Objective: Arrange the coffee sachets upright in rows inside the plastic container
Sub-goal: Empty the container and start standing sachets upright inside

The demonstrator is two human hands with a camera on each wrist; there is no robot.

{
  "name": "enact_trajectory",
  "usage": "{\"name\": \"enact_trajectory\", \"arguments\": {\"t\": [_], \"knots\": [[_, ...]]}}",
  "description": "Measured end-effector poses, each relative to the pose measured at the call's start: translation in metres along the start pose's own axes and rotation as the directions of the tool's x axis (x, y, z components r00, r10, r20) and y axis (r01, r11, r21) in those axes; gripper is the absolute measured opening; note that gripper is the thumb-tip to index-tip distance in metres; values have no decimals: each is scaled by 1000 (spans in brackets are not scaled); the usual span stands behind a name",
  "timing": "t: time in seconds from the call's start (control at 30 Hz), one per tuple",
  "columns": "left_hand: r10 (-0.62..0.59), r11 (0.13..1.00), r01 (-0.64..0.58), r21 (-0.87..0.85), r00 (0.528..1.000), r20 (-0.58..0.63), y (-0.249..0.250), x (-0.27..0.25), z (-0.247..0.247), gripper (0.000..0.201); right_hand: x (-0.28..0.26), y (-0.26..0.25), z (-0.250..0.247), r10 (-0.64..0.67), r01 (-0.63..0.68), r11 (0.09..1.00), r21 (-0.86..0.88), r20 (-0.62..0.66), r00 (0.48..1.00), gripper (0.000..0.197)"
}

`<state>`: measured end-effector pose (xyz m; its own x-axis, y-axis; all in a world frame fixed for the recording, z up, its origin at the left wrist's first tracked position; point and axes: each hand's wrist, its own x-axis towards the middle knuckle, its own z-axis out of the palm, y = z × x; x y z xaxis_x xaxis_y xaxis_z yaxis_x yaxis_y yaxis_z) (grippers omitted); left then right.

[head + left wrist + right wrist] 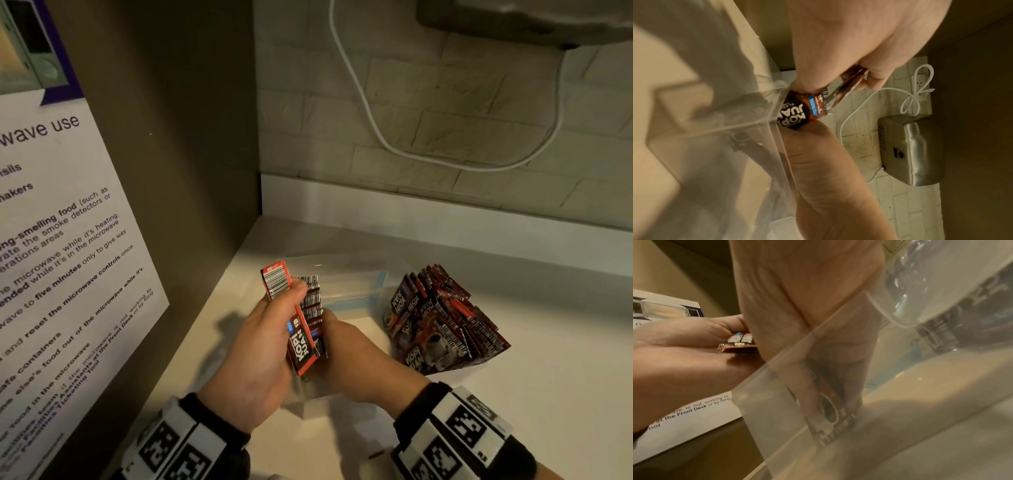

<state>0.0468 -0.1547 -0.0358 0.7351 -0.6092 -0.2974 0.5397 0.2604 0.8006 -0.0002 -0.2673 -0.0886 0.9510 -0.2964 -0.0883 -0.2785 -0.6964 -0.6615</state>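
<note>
- far left there's a notice (68,240) about microwave use, stuck on the brown side panel (191,137). the right wrist view catches its bottom edge too.
- my left hand (260,346) is wrapped round a stack of sachets (301,329), thumb pressed on the top one near its barcode end. the stack sits tilted, "kopi juan" print facing up.
- in the left wrist view the fingers (875,78) curl over the stack's far edge, so it's a proper hold, not just resting.
- my right hand (352,356) is right up against the other side of the same stack. from the right wrist view the fingers reach down inside the container and seem to be on a sachet standing against the wall, but i can't tell how tight that hold is.
- the container (346,274) is clear plastic, sitting on the white counter (548,359) straight under both hands. its near corner shows in both wrist views.
- just right of it, a big loose pile (442,318) of the same red and black sachets, fanned out on the counter.
- up on the tiled wall, a white cable (370,113) loops down, and a metal box (910,151) is mounted at the right.
</note>
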Motion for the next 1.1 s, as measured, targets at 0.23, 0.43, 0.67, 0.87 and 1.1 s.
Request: {"name": "enact_trajectory", "arguments": {"t": [0.23, 0.43, 0.67, 0.87, 1.1], "knots": [[17, 999, -16, -44, 1000, 24, 2, 7, -7, 24, 1, 2, 1, 60, -60, 998, -14, -11, 998, 51], [149, 984, -156, -81, 985, -81, 19, 15, -16, 10, -3, 1, -5, 118, -117, 991, 58, -9, 993, 61], [187, 976, -201, -81, 971, -152, 24, 18, -23, 30, -4, 0, -13, 183, -185, 976, 110, 36, 983, 86], [213, 977, -213, 7, 975, -66, 29, 16, -21, 23, -17, -20, -53, 190, -169, 936, 307, -40, 981, 89], [254, 965, -258, 41, 964, 83, 32, 5, -2, 32, -27, -51, -77, 58, 129, 868, 479, -357, 932, 31]]}}
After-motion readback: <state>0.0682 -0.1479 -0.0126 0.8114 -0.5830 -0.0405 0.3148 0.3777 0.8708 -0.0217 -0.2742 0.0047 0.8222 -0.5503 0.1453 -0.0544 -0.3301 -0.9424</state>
